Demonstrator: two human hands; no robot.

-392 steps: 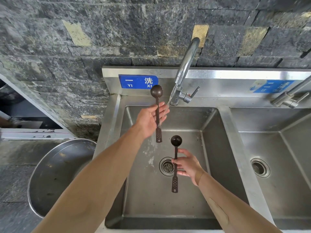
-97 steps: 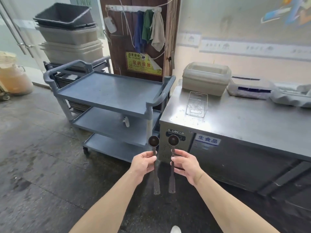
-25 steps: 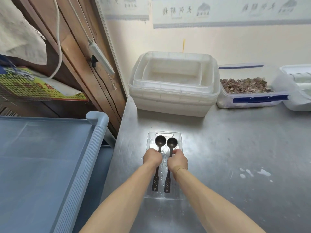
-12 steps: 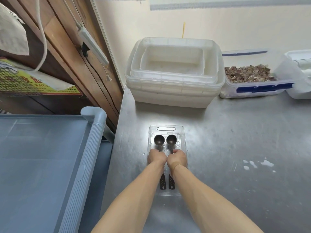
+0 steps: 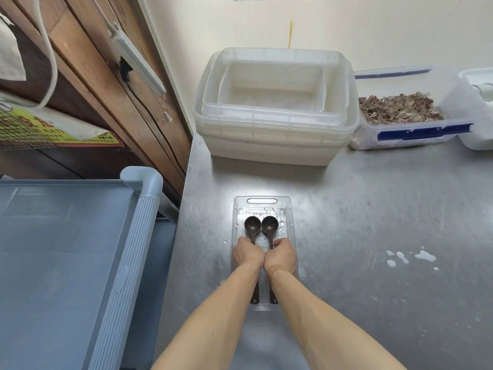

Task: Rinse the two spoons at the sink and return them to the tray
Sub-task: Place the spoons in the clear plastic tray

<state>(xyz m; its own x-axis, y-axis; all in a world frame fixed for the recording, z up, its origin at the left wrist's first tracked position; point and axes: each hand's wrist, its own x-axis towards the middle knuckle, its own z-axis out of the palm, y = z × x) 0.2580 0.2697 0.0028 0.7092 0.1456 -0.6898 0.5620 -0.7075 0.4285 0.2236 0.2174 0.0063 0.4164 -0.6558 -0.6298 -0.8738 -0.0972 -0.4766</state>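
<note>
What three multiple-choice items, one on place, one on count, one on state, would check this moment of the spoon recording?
1. Where do the spoon bowls lie?
A. inside the clear tray
B. on the grey cart
C. in the stacked white tubs

2. How many dark spoons are in view?
A. one
B. two
C. three

3. What are the hands doing?
A. resting open on the counter
B. each closed on a spoon handle
C. lifting the tray

Answers:
1 A, the left spoon and right spoon sit side by side within the clear tray.
2 B, only that pair shows.
3 B, the left hand and right hand each grip a handle.
</note>
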